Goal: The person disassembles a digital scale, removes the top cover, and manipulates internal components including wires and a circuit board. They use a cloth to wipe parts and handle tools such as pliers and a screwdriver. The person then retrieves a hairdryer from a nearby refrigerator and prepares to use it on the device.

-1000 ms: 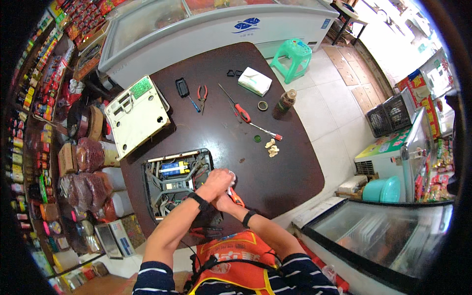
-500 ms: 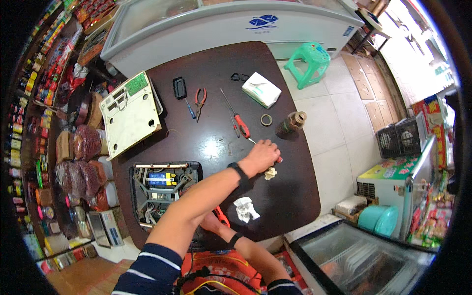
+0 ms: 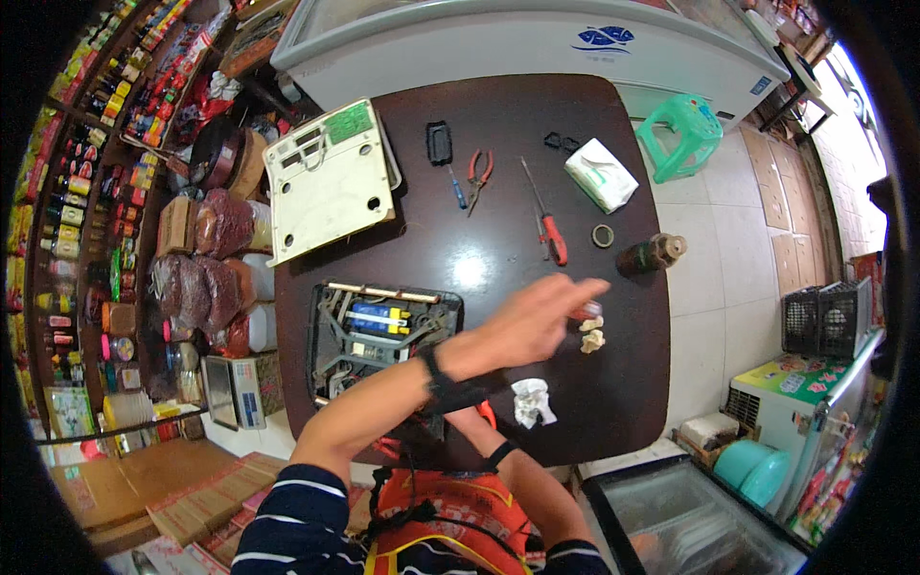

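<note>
My left hand (image 3: 537, 321), smeared by motion, reaches across the table with one finger stretched out. Beneath its fingers pokes the red handle end (image 3: 586, 310) of a screwdriver, beside crumpled yellowish scraps (image 3: 592, 340). My right hand (image 3: 464, 418) lies under the left forearm, closed around a red-handled tool (image 3: 487, 414), mostly hidden. Left of the hands sits an opened black device base (image 3: 321, 359) with a metal frame and a blue battery (image 3: 374, 317) inside. A crumpled white tissue (image 3: 533, 402) lies right of my right hand.
Around the dark table (image 3: 498, 105) are a cream panel with a green circuit board (image 3: 326, 206), red pliers (image 3: 480, 179), a small blue screwdriver (image 3: 455, 187), a long red screwdriver (image 3: 553, 240), a tape roll (image 3: 602, 236), a brown bottle (image 3: 652, 254) and a tissue pack (image 3: 601, 175).
My view has turned, so the scene sits further right. Relative to the table, my left hand has drawn back leftward, and the screwdriver's red end has shifted with it. The right hand stays low.
</note>
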Tool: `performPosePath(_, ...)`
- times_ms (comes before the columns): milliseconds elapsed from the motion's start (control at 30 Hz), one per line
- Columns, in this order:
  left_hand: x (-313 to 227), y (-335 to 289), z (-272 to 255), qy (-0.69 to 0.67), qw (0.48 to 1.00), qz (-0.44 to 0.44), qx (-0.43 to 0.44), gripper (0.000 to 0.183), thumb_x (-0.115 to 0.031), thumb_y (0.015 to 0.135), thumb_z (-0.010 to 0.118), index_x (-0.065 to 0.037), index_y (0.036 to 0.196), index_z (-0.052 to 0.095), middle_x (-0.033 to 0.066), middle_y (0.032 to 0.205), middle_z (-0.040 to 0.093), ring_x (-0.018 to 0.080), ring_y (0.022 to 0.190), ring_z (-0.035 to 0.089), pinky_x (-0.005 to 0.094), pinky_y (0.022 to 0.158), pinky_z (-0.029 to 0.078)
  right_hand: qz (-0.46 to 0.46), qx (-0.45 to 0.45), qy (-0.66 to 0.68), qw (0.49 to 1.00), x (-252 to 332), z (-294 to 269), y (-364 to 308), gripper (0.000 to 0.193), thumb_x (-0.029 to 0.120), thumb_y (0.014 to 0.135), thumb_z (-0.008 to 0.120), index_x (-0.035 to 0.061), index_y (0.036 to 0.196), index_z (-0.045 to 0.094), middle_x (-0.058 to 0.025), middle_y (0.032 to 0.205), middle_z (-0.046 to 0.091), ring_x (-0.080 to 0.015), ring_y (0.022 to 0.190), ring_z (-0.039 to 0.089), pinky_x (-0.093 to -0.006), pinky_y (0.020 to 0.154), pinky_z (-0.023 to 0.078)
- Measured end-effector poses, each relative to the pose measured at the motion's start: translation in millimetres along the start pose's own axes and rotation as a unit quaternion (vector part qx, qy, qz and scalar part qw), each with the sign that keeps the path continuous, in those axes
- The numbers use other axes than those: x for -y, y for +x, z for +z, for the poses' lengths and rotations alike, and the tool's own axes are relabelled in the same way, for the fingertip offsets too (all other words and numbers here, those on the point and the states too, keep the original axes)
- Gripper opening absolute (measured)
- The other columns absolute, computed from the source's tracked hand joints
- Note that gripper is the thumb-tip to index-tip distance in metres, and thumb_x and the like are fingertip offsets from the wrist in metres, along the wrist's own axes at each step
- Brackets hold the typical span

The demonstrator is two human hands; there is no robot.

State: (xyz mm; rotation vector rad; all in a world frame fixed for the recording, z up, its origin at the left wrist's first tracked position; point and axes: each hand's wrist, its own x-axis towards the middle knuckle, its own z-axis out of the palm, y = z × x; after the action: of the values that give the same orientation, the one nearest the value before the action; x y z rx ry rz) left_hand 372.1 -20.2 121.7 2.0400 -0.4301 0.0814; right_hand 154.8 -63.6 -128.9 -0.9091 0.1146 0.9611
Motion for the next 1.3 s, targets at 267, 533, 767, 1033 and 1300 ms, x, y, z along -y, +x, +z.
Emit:
performPosePath(267,7,-260,-180,-0.113,0.887,-0.274,-0.355,0.037,0.0,0.103,0.073,-0.007,0.136,0.057,0.0055,0.119,0.068,0.0126,0.106,0.066,0.0294,0.095,0.057,-0.028,-0.16,-0.331,0.93,76,44,-32,0.033,0.032,0.114,0.063,0.0005,0.122,0.068,-0.004,0.092,0.071,-0.0151,0.076,0.061,-0.0365,0.071,0.052)
performPosePath(533,22,-302,-176,-0.264,0.852,-0.182,-0.413,0.036,0.005,0.102,0.072,-0.005,0.131,0.054,0.0141,0.124,0.072,0.0219,0.117,0.074,0.0352,0.102,0.062,-0.015,-0.206,-0.469,0.859,152,89,-98,0.029,0.018,0.111,0.059,0.0003,0.134,0.065,-0.0152,0.112,0.078,-0.0251,0.102,0.072,-0.0409,0.092,0.056)
performPosePath(767,48,-217,-163,-0.23,0.928,-0.18,-0.229,0.029,-0.001,0.103,0.074,-0.001,0.128,0.059,0.0126,0.11,0.078,0.016,0.097,0.075,0.0327,0.082,0.063,-0.004,-0.275,-0.461,0.844,157,128,-115,0.019,0.015,0.11,0.06,0.0015,0.119,0.07,0.0024,0.082,0.064,-0.0078,0.069,0.053,-0.0297,0.062,0.045)
performPosePath(1033,54,-223,-175,-0.107,0.95,-0.159,-0.245,0.027,-0.003,0.1,0.075,-0.005,0.124,0.063,0.0127,0.104,0.077,0.0252,0.092,0.078,0.0378,0.087,0.063,-0.01,-0.275,-0.546,0.791,166,144,-121,0.028,0.018,0.109,0.06,-0.0003,0.129,0.067,-0.0141,0.099,0.079,-0.0247,0.085,0.073,-0.0401,0.082,0.057)
performPosePath(1300,56,-226,-177,-0.067,0.971,-0.1,-0.209,0.022,0.0,0.1,0.073,-0.003,0.118,0.061,0.017,0.102,0.073,0.0333,0.092,0.078,0.0406,0.08,0.063,0.016,-0.274,-0.55,0.789,170,149,-117,0.028,0.017,0.109,0.059,0.0003,0.13,0.068,-0.0172,0.106,0.08,-0.0284,0.092,0.076,-0.0411,0.086,0.058)
